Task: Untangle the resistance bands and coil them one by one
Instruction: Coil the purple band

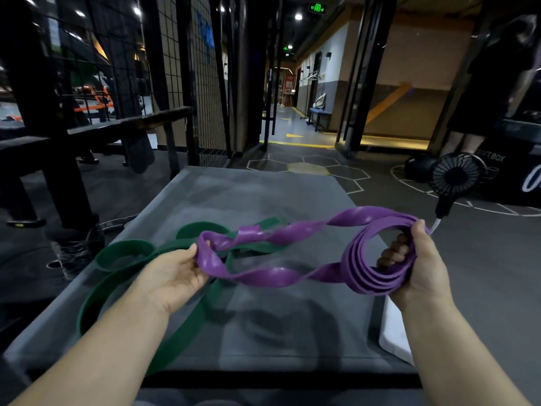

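Hands (178,269) (421,260) grip purple band (275,276) stretched between them.

purple band (281,276), dark green band (123,276), grey table (263,194), black fan (455,177)

A grey padded table (263,194) stands on a dark gym floor (483,259). A green resistance band (96,294) sprawls in loose loops across the table's left half, and a white flat piece (392,332) sits at its right edge.

Gym: weight bench (131,120), wire-mesh partition (202,83), hexagon-marked rubber floor (330,174).
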The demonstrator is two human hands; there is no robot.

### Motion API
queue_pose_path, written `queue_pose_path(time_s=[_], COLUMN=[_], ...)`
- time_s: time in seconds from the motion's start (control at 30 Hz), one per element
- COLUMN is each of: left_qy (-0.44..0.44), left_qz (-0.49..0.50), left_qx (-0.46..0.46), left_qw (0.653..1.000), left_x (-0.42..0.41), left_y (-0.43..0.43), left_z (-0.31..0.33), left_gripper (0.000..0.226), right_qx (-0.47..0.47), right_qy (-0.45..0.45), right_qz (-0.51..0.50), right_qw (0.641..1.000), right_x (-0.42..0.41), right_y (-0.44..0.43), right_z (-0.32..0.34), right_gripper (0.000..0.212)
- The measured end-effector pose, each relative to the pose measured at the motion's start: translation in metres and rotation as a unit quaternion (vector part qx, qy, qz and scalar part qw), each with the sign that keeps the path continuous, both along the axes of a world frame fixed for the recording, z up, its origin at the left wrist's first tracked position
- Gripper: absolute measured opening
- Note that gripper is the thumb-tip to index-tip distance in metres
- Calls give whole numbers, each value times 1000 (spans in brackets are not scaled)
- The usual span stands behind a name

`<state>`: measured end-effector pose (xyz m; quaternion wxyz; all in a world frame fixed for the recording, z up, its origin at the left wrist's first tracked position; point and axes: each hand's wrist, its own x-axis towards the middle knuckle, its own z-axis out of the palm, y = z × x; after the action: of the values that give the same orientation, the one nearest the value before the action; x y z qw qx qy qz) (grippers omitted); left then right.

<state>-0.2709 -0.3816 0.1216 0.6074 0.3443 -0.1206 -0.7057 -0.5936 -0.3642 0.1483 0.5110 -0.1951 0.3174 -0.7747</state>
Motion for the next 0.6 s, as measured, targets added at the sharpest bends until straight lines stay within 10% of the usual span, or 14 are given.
queue_pose_path(time_s=[0.13,0.27,0.37,0.5,0.6], left_qy=[15,-279,-331,-186,-32], left_qz=[-75,-146,-135,-54,-32], left_qx=[16,-50,-76,-60,-67], left_qw=[997,948,931,979,997], left_x=[3,-6,-10,-4,3], left_y=[5,8,10,4,1], left_z=[2,-8,-10,-8,-4], left_gripper=[16,26,15,10,77], right_qx=[16,25,31,38,39], right_qy=[20,27,27,13,11], right_qz=[-2,2,3,-12,-12], right_qw=[1000,999,999,999,999], right_x=[0,-1,-3,-11,-14], right_y=[-2,-3,-3,-1,0], right_z=[-3,-4,-4,-2,-3], right_gripper=[33,33,35,35,35])
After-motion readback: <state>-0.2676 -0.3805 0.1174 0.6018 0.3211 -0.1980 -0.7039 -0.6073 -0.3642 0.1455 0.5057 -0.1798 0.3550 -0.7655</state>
